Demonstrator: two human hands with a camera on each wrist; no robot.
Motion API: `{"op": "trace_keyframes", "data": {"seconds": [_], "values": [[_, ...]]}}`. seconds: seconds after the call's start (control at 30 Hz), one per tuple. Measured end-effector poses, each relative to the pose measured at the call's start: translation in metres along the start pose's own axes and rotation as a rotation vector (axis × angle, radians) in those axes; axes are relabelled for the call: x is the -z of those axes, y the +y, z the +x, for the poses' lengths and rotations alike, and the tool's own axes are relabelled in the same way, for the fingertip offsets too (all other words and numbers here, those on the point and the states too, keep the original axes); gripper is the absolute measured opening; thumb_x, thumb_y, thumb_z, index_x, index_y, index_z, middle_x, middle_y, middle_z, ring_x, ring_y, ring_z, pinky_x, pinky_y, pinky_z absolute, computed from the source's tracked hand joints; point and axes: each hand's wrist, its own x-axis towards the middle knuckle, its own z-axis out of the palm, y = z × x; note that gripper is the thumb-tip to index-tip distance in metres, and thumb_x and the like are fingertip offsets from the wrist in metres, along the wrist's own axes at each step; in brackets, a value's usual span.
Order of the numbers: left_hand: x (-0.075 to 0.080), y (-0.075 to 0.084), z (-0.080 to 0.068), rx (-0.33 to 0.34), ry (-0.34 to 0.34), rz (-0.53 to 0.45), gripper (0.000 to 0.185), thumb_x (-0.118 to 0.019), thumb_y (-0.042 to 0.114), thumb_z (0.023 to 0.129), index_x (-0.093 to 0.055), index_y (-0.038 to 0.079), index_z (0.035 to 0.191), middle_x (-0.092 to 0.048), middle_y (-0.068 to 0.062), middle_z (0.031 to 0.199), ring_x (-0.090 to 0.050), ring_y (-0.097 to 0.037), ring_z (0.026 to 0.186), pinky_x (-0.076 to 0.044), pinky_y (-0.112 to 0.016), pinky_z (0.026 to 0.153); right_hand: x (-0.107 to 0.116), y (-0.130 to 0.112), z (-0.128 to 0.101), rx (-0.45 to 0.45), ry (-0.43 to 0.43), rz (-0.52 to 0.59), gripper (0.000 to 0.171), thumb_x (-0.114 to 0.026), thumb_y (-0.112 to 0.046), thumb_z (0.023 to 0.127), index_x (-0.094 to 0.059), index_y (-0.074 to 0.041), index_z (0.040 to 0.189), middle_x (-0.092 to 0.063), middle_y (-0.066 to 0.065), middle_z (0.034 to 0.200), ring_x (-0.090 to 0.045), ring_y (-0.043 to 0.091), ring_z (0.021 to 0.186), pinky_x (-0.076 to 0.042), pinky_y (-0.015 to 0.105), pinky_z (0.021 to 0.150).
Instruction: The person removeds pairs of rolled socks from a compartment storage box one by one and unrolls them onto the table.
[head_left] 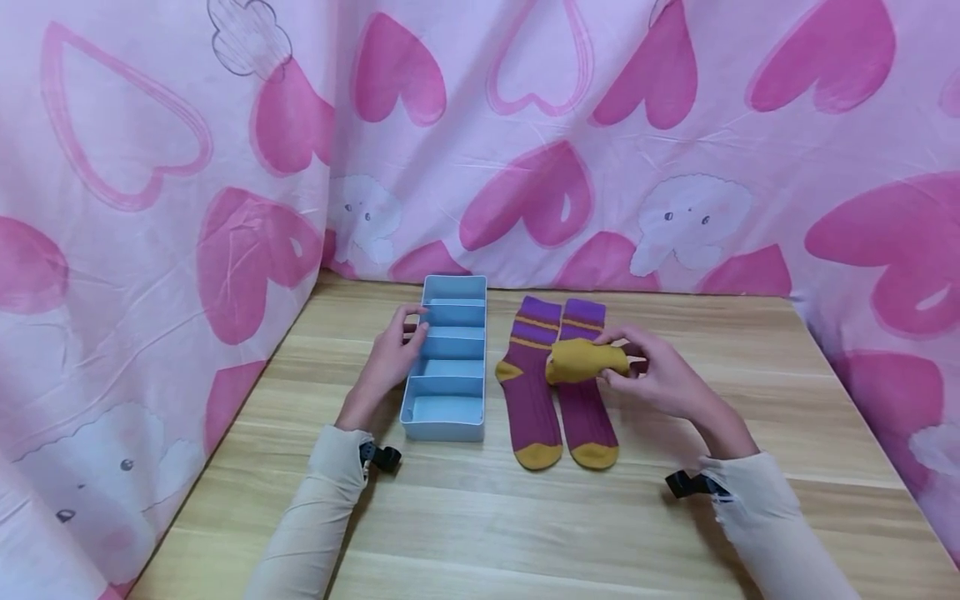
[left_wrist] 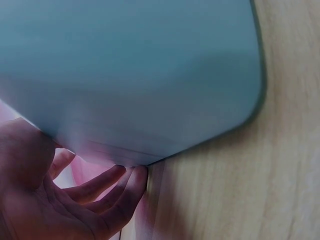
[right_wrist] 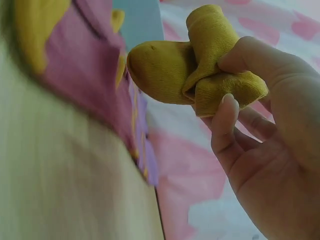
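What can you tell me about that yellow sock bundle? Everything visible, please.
The mustard-yellow sock bundle looks like soft, finely ribbed knit, folded on itself. One rounded end pokes out, a tube-like part juts another way, and folded layers overlap. I can't tell whether it's one sock or two. The right hand pinches it between thumb and fingers, in the air above the maroon socks.

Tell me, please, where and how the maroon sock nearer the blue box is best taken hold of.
Probably by its yellow toe, pinched from the near side: the sock lies flat, which suits a thumb-and-finger pinch, and its toe points toward the person, uncovered and apart from the yellow bundle that the right hand holds.
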Motion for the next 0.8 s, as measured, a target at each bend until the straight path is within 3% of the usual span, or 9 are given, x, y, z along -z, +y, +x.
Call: {"op": "trace_keyframes", "data": {"seconds": [0.17,0.5,0.67,0.8], "values": [[0.001,0.0,0.0,0.001,-0.01,0.0,0.04,-0.049,0.043,0.115,-0.043,0.031,0.153,-0.047,-0.017,0.166,-0.054,-0.042,0.147,-0.05,-0.066,0.115,0.015,0.013,-0.018,-0.065,0.023,0.006,0.041,-0.08,-0.003,0.095,-0.067,-0.019,0.131,-0.071,0.005,0.127,-0.074,0.016,0.1,-0.063,0.027,0.075],[0.002,-0.001,0.0,0.014,-0.005,0.002,0.04,-0.048,0.041,0.116,-0.043,0.031,0.154,-0.046,-0.017,0.167,-0.052,-0.043,0.149,-0.048,-0.066,0.117,0.034,0.034,-0.041,-0.089,-0.016,-0.026,0.039,-0.078,-0.007,0.099,-0.064,-0.016,0.134,-0.065,0.008,0.134,-0.073,0.014,0.104,-0.062,0.024,0.082],[0.001,-0.001,0.0,0.019,-0.007,0.002,0.041,-0.049,0.042,0.116,-0.043,0.032,0.155,-0.047,-0.018,0.166,-0.053,-0.043,0.148,-0.048,-0.067,0.116,0.038,0.048,-0.043,-0.107,-0.037,-0.074,0.035,-0.077,-0.008,0.1,-0.065,-0.014,0.133,-0.067,0.009,0.131,-0.069,0.011,0.107,-0.058,0.017,0.091],[0.0,0.0,0.0,0.006,-0.005,-0.001,0.041,-0.049,0.041,0.116,-0.043,0.031,0.155,-0.047,-0.017,0.167,-0.053,-0.043,0.148,-0.049,-0.066,0.116,0.039,0.058,-0.046,-0.139,-0.05,-0.103,0.034,-0.076,-0.008,0.1,-0.066,-0.012,0.133,-0.07,0.011,0.124,-0.069,0.011,0.103,-0.057,0.019,0.086]]}}
